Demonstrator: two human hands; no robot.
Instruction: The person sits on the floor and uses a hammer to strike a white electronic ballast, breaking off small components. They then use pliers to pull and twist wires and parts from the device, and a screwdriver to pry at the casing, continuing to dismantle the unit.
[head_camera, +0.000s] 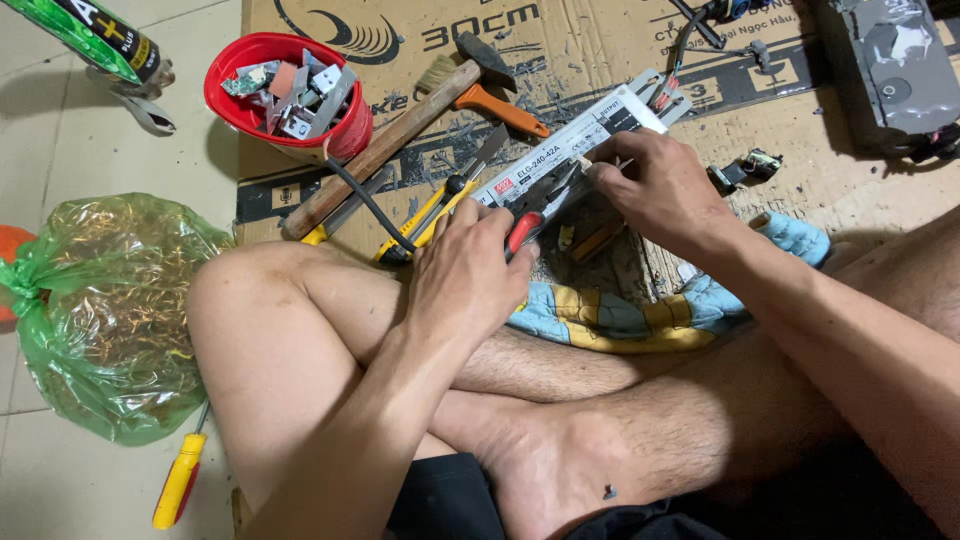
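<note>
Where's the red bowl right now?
Head view, upper left: the red bowl of scrap parts sits on the cardboard's left edge, beside the hammer.

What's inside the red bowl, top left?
The red bowl holds a heap of small scrap parts: green circuit-board bits, grey metal brackets, a brownish piece. Whatever lies beneath the top layer, and the bowl's bottom, is covered.

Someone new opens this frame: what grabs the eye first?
Centre: the left hand grips red-handled pliers against a long white power-supply unit that the right hand steadies on the cardboard sheet. Upper left, a red bowl holds scrap parts; far left sits a green plastic bag.
</note>
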